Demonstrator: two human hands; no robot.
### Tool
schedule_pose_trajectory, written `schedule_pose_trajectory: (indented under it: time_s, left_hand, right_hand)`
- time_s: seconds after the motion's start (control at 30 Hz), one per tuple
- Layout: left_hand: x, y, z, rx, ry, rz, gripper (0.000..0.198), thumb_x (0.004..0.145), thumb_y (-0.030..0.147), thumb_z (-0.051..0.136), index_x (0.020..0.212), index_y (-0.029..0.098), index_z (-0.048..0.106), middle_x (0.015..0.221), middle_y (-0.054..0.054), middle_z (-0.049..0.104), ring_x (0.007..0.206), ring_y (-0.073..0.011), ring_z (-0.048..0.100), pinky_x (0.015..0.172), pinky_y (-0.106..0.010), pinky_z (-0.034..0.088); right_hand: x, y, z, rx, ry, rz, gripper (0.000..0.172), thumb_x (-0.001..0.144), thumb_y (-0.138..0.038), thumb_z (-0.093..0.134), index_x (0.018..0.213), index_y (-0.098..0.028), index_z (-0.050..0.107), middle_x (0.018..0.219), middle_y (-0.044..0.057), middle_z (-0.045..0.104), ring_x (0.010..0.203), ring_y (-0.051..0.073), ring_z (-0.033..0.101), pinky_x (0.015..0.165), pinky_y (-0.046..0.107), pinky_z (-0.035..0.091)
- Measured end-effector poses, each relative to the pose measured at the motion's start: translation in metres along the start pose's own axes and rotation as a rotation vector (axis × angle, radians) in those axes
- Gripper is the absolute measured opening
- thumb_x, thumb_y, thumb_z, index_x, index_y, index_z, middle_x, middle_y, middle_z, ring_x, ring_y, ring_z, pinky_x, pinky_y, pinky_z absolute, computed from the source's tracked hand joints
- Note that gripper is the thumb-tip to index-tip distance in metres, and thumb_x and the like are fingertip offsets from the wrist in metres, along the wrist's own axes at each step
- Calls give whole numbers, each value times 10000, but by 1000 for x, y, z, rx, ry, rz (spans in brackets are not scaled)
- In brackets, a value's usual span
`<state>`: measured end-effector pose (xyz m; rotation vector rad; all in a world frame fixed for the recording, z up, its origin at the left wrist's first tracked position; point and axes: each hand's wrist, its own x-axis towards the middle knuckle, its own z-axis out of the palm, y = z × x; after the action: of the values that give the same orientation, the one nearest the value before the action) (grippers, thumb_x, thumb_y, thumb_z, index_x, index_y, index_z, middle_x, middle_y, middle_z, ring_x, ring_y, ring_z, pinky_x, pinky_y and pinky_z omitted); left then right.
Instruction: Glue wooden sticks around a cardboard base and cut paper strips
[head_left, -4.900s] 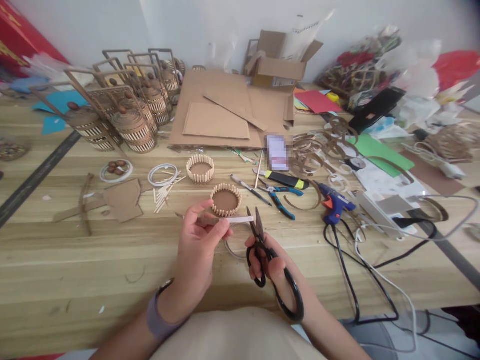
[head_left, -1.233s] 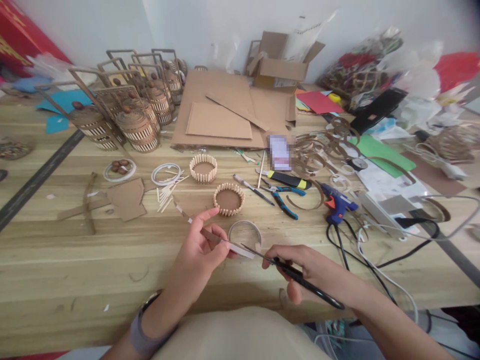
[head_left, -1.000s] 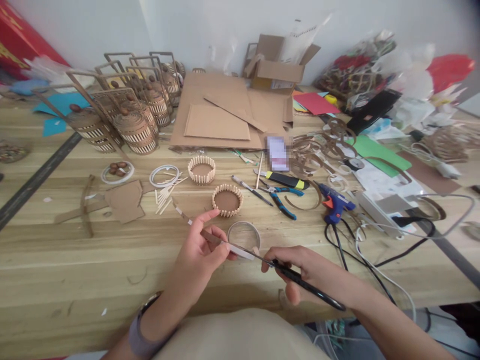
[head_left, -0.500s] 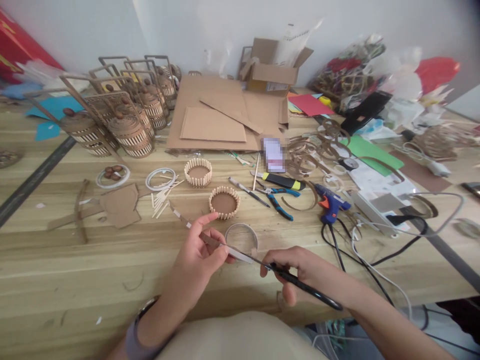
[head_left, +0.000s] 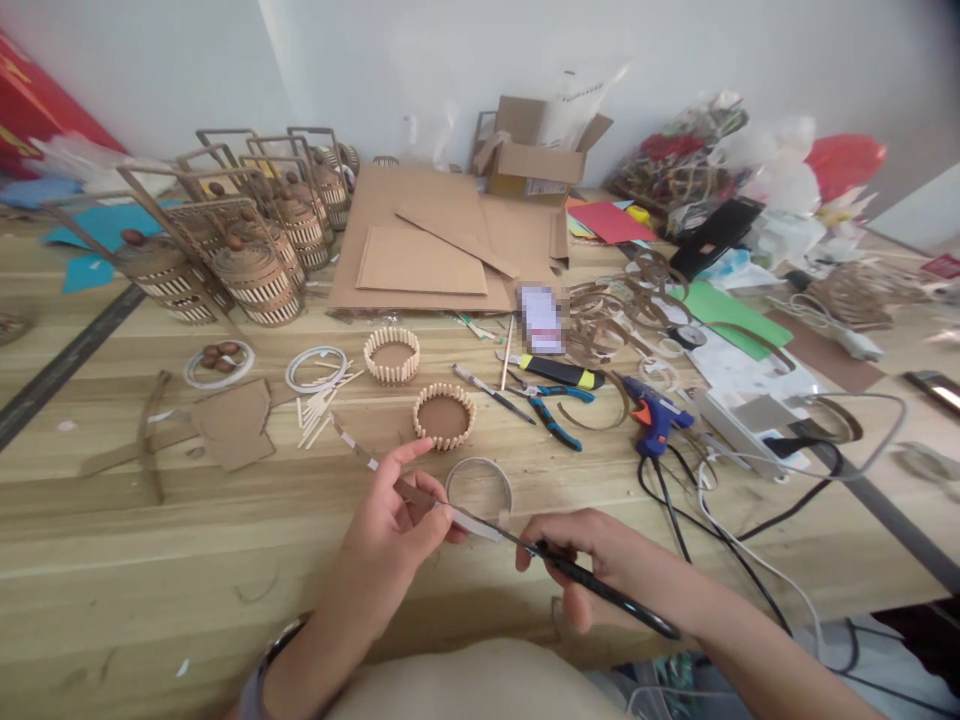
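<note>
In the head view, my left hand [head_left: 390, 535] pinches a narrow brown cardboard strip [head_left: 416, 493] with white patches, between thumb and fingers. Its far end slants away to the upper left. My right hand [head_left: 611, 545] is wrapped around black-handled scissors [head_left: 619, 598], whose blades point left along the white end of the strip; whether the blades touch it I cannot make out. Behind the strip lies a thin ring [head_left: 511, 490]. Just beyond my left fingertips sits a round brown base walled with short wooden sticks [head_left: 444, 440], and a similar one [head_left: 392, 375] is farther back.
A blue glue gun [head_left: 660, 415], pliers [head_left: 551, 415], a utility knife [head_left: 562, 372] and a pen [head_left: 495, 393] lie to the right, with cables. Several lidded stick baskets [head_left: 259, 280] stand back left. Cardboard sheets [head_left: 424, 262] and an open box [head_left: 536, 165] are behind.
The camera view has shifted slightly, so the table items appear a little lower and farther left. Both hands keep nearly the same pose on the strip and the scissors.
</note>
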<state>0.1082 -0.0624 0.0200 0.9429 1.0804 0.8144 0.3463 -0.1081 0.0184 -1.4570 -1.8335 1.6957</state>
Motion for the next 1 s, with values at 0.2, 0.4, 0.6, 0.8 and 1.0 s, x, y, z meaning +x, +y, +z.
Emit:
schedule_pose_trajectory:
  time_s: [0.2,0.4,0.6,0.8,1.0]
  left_hand:
    - [-1,1,0,-7,-8,-1,575,715,278,708,1231,221,459,759,75,577,633,-118,641,657,-264,537]
    - [-1,-1,-1,-19,-30,-6,559,736,286,700,1233,220,453,762,75,570,632,-116,633,654,-266,542]
    - [0,1,-1,2,-19,-6,560,725,290,706,1226,220,466,751,75,576,627,-119,628,644,-266,543]
    - [0,1,0,-18,-25,-13,554,718,290,713,1210,211,471,756,72,573,616,-115,629,631,-264,546]
    - [1,0,1,-37,-32,-17,565,711,293,714,1208,209,458,748,77,565,621,-122,637,621,-269,555]
  right_hand:
    - [-1,-2,0,10,-32,-25,334,761,-401,722,1013,-192,656,574,-73,525,594,128,472,585,226,337]
    - [-1,-9,-2,15,-58,-20,326,759,-404,698,996,-185,650,570,-71,527,595,131,486,584,229,348]
    - [-1,-6,-1,42,-45,-17,299,744,-363,715,977,-183,664,629,-69,490,576,104,427,549,215,312]
    - [0,-1,1,104,-63,-26,274,761,-333,701,977,-171,660,588,-68,532,575,118,479,556,222,331]
    - [2,0,3,134,-61,10,254,763,-335,687,944,-158,670,573,-70,539,562,109,484,561,221,334]
